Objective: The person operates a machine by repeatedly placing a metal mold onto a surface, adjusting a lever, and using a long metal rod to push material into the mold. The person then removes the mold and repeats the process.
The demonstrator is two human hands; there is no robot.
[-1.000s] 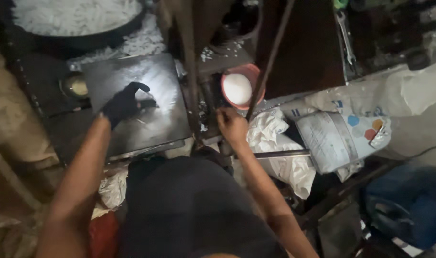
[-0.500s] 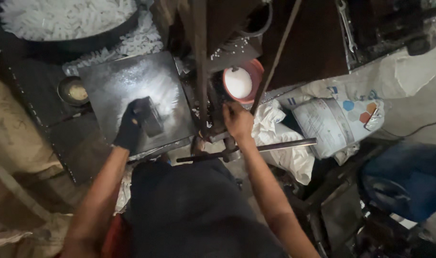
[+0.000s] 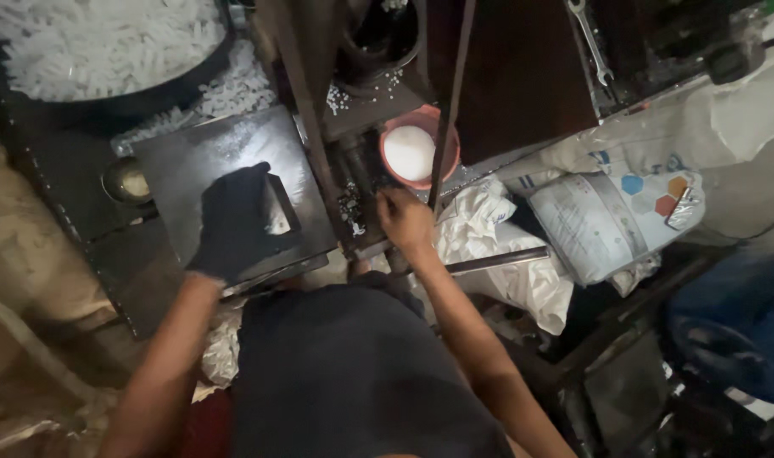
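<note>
**Sam:** What do you see on your screen?

**Me:** I see two hands from above. The left hand [image 3: 234,222] wears a black glove. It lies flat on a dark metal plate [image 3: 202,153], with the fingers spread over a small dark block [image 3: 278,203]. The palm covers most of the block, so I cannot tell if the fingers really pinch it or only press on it.

**Sam:** And the other hand?

**Me:** The right hand [image 3: 405,219] is bare. It sits at the foot of the dark machine post [image 3: 306,102], just right of the plate. The fingers are curled in together. They touch the machine there, but I cannot tell what they hold.

**Sam:** What else is near?

**Me:** A red bowl [image 3: 414,151] with white stuff inside is just above the right hand. A thin metal rod [image 3: 451,93] crosses in front of the bowl. Small white pieces [image 3: 98,42] fill a big round pan at the top left, and some have spilled beside the plate. A little round cup [image 3: 125,180] sits left of the plate. A white sack [image 3: 603,222] with coloured shapes lies to the right, on crumpled white plastic [image 3: 488,229].
</note>
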